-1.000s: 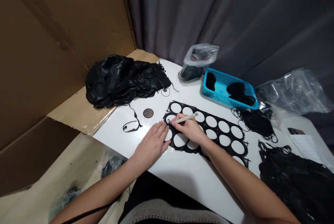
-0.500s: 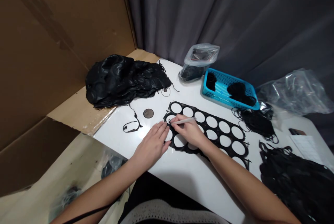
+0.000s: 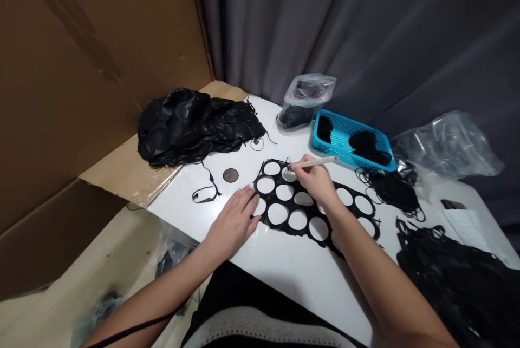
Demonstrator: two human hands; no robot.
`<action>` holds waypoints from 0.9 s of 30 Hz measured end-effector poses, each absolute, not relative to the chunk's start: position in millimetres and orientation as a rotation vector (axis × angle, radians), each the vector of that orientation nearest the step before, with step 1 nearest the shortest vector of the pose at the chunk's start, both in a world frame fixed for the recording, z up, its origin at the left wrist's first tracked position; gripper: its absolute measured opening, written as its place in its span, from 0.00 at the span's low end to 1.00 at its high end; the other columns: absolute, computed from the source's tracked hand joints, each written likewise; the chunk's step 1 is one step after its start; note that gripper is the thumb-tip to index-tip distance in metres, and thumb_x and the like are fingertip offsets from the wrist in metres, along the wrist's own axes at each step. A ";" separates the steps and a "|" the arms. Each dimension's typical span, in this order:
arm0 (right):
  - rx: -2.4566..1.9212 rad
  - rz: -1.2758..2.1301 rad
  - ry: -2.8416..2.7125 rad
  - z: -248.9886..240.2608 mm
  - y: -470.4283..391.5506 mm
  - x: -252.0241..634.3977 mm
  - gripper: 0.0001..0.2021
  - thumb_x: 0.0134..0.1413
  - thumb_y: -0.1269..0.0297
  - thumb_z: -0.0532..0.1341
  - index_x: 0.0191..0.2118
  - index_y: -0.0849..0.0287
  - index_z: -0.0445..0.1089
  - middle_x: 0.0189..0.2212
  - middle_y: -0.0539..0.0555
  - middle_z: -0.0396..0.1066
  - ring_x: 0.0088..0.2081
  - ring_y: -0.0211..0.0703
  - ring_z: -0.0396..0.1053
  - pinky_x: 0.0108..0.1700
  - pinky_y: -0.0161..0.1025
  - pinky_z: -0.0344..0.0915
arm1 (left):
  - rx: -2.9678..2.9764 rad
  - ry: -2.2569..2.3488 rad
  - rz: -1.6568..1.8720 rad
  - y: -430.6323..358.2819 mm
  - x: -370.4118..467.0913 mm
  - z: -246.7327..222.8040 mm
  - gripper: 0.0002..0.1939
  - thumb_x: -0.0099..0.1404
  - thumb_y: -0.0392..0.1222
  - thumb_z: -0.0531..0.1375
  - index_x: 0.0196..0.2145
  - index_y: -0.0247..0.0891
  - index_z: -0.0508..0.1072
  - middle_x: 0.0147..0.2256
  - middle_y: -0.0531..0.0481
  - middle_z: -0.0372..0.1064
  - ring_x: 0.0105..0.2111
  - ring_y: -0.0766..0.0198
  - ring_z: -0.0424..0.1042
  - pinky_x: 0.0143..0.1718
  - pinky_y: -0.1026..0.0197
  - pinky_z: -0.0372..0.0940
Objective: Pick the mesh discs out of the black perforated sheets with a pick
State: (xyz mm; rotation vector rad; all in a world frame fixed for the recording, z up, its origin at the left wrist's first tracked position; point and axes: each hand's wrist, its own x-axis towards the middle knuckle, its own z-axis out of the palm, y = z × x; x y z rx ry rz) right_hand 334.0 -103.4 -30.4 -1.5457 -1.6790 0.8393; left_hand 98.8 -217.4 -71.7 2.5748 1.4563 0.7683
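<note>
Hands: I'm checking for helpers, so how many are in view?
2: the left hand lies at the left end of the black sheet with round holes; the right hand holds a slim pale tool at the sheet's far row. No others show.

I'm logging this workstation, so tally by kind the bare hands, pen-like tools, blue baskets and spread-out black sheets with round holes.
Hands: 2 (left hand, right hand)
Pen-like tool: 1
Spread-out black sheet: 1
Blue basket: 1
Total: 5

White table (image 3: 284,269) bearing black holed sheet (image 3: 311,211), blue basket (image 3: 345,160), dark disc (image 3: 231,175), black cords (image 3: 394,191)
</note>
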 end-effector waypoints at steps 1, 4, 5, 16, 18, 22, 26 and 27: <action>-1.512 0.983 -1.674 -31.3 -113.7 327.1 0.11 0.57 0.56 0.60 0.27 0.53 0.62 0.27 0.51 0.71 0.30 0.45 0.67 0.33 0.40 0.61 | 2.576 1.470 0.782 -222.4 97.2 -70.4 0.15 0.73 0.41 0.54 0.54 0.36 0.69 0.56 0.37 0.67 0.61 0.48 0.64 0.60 0.43 0.64; -1.387 1.295 -1.721 -36.3 -149.1 303.8 0.09 0.56 0.56 0.61 0.30 0.54 0.65 0.31 0.51 0.75 0.30 0.43 0.68 0.32 0.39 0.62 | 2.600 1.479 0.751 -240.9 92.8 -69.7 0.11 0.73 0.39 0.54 0.50 0.36 0.71 0.50 0.40 0.71 0.55 0.49 0.69 0.56 0.45 0.67; -1.357 1.344 -1.766 -37.9 -159.7 297.4 0.09 0.56 0.56 0.61 0.30 0.54 0.65 0.32 0.51 0.75 0.31 0.43 0.69 0.33 0.38 0.63 | 2.613 1.471 0.731 -246.8 91.8 -70.8 0.11 0.73 0.39 0.54 0.50 0.35 0.71 0.49 0.39 0.71 0.54 0.49 0.69 0.55 0.46 0.68; -1.274 1.324 -1.925 -49.7 -190.0 285.3 0.05 0.59 0.63 0.59 0.32 0.55 0.68 0.35 0.50 0.76 0.37 0.44 0.71 0.41 0.39 0.64 | 2.660 1.462 0.673 -262.2 90.6 -81.3 0.16 0.73 0.38 0.54 0.55 0.30 0.69 0.55 0.36 0.69 0.59 0.48 0.66 0.60 0.47 0.66; -1.263 1.301 -1.948 -50.4 -190.6 285.0 0.05 0.59 0.63 0.59 0.32 0.55 0.69 0.35 0.50 0.76 0.38 0.44 0.71 0.42 0.39 0.64 | 2.664 1.463 0.684 -262.1 90.8 -82.5 0.16 0.73 0.38 0.54 0.55 0.30 0.69 0.55 0.36 0.69 0.59 0.48 0.66 0.60 0.47 0.66; -1.272 1.246 -1.981 -50.3 -192.0 283.6 0.06 0.60 0.63 0.59 0.32 0.55 0.69 0.35 0.51 0.75 0.39 0.44 0.71 0.43 0.40 0.64 | 2.663 1.446 0.709 -262.0 91.0 -85.4 0.15 0.74 0.38 0.54 0.54 0.30 0.69 0.54 0.36 0.70 0.59 0.48 0.66 0.59 0.46 0.67; -1.278 1.229 -1.971 -48.9 -190.7 282.6 0.06 0.59 0.64 0.59 0.31 0.55 0.68 0.34 0.50 0.75 0.37 0.43 0.71 0.42 0.39 0.64 | 2.629 1.439 0.736 -261.9 91.0 -86.3 0.15 0.73 0.38 0.54 0.55 0.31 0.69 0.55 0.36 0.69 0.60 0.49 0.65 0.60 0.46 0.66; -1.269 1.217 -1.982 -48.6 -190.5 282.6 0.06 0.59 0.64 0.59 0.31 0.55 0.68 0.34 0.50 0.75 0.38 0.44 0.71 0.42 0.40 0.64 | 2.626 1.438 0.736 -261.9 90.9 -86.2 0.15 0.73 0.37 0.54 0.55 0.31 0.69 0.55 0.36 0.69 0.60 0.49 0.65 0.60 0.46 0.66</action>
